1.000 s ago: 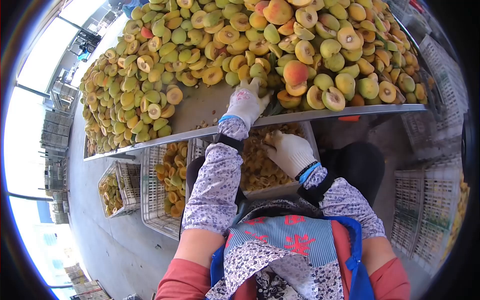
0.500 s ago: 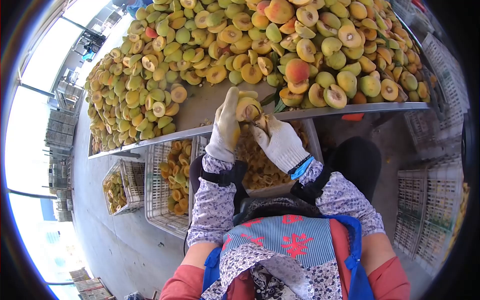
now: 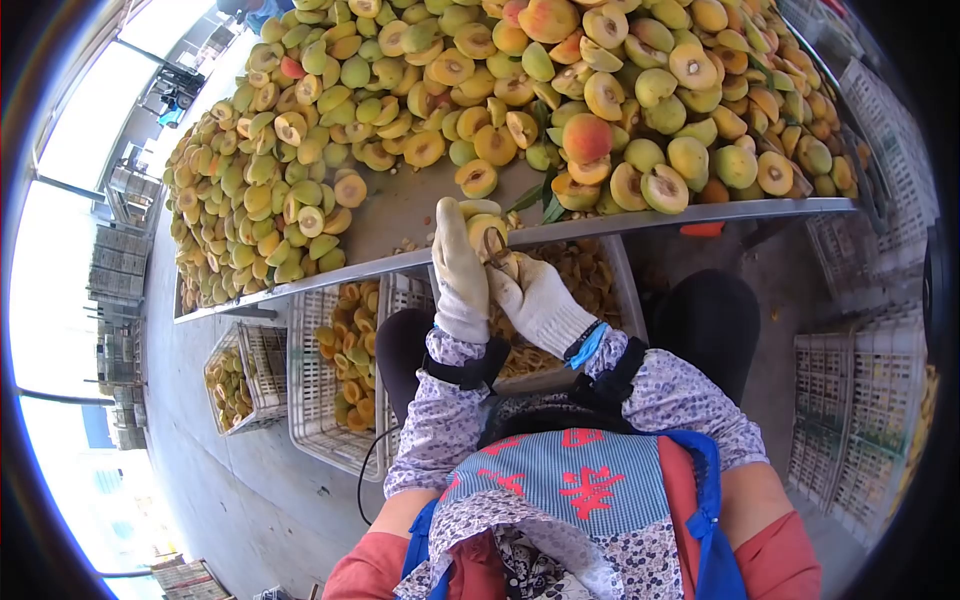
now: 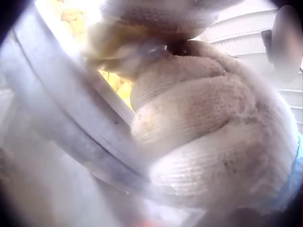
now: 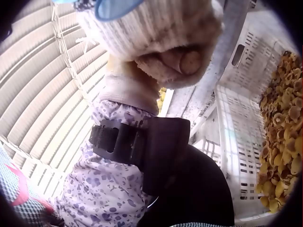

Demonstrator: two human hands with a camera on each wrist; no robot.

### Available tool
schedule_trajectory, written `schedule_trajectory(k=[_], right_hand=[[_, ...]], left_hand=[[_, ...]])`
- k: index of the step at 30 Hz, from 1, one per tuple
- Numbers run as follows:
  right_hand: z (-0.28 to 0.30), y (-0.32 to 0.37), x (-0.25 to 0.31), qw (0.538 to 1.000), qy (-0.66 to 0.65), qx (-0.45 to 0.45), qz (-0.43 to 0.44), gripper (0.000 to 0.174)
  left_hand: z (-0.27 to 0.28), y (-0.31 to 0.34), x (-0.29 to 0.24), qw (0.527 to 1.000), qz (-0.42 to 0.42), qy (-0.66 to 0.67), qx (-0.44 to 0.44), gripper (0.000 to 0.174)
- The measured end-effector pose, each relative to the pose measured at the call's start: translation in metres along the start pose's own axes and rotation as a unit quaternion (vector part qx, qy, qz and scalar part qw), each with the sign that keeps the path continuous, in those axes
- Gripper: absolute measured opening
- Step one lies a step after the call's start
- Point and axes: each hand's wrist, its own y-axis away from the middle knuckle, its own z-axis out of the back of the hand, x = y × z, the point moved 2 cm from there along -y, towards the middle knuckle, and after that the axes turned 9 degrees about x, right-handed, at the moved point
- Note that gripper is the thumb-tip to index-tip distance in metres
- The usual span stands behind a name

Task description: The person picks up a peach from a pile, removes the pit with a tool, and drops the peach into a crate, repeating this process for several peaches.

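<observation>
- Left hand [image 3: 460,275]: grips the fruit half [image 3: 480,226], positioned just above the near edge of the surface [image 3: 400,205].
- Right hand [image 3: 543,305]: at 5 o'clock from the fruit half; grips a curved tool [image 3: 493,245] against it. Hands are together.
- Fruit pile [image 3: 290,190]: 9 through 2 o'clock.
- Slatted crate [image 3: 305,360]: 7 to 8 o'clock, holding fruit pieces.
</observation>
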Motion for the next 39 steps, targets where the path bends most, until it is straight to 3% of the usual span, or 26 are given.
schedule_trajectory(k=[4, 5, 7, 8, 9, 11, 15, 22, 27, 31, 34, 39], right_hand=[[0.001, -0.001, 0.003, 0.999, -0.039, -0.016, 0.006, 0.028], [0.001, -0.001, 0.005, 0.999, -0.046, -0.016, 0.004, 0.029], [0.002, 0.001, 0.008, 0.998, -0.06, -0.017, -0.002, 0.031], [0.003, 0.002, 0.007, 0.999, -0.037, -0.02, -0.005, 0.032], [0.003, 0.002, 0.005, 1.0, -0.014, -0.023, -0.008, 0.034], [0.005, 0.004, 0.008, 0.998, 0.047, -0.019, -0.026, 0.036], [0.007, 0.004, 0.012, 0.988, 0.141, -0.004, -0.065, 0.038], [0.013, 0.005, 0.024, 0.947, 0.294, 0.029, -0.125, 0.044], [0.02, -0.002, 0.026, 0.934, 0.331, 0.077, -0.105, 0.045], [0.011, 0.0, 0.013, 0.96, 0.247, 0.08, -0.104, 0.039], [-0.011, 0.004, -0.011, 0.998, 0.04, 0.046, -0.025, 0.032], [-0.021, 0.007, -0.012, 0.997, -0.036, 0.06, -0.038, 0.029]], left_hand=[[0.004, -0.003, -0.002, 0.999, -0.007, 0.015, 0.043, 0.054], [0.005, -0.001, -0.006, 0.993, -0.062, -0.092, 0.044, 0.052], [0.007, 0.007, -0.013, 0.938, -0.168, -0.3, 0.046, 0.049], [0.012, 0.006, -0.008, 0.986, -0.107, -0.083, 0.096, 0.049], [0.016, 0.005, -0.003, 0.983, -0.039, 0.142, 0.107, 0.051], [0.018, 0.005, -0.001, 0.953, 0.025, 0.266, 0.144, 0.052], [0.018, 0.005, -0.004, 0.934, 0.124, 0.328, 0.063, 0.037], [0.017, 0.01, -0.006, 0.954, 0.107, 0.276, 0.055, 0.032], [0.031, 0.004, 0.01, 0.952, 0.114, 0.27, 0.088, 0.036], [0.02, 0.01, -0.005, 0.969, 0.117, 0.216, 0.033, 0.042], [0.011, 0.014, -0.013, 0.98, 0.083, 0.179, 0.003, 0.044], [0.007, 0.017, -0.009, 0.992, 0.031, 0.122, -0.033, 0.041]])
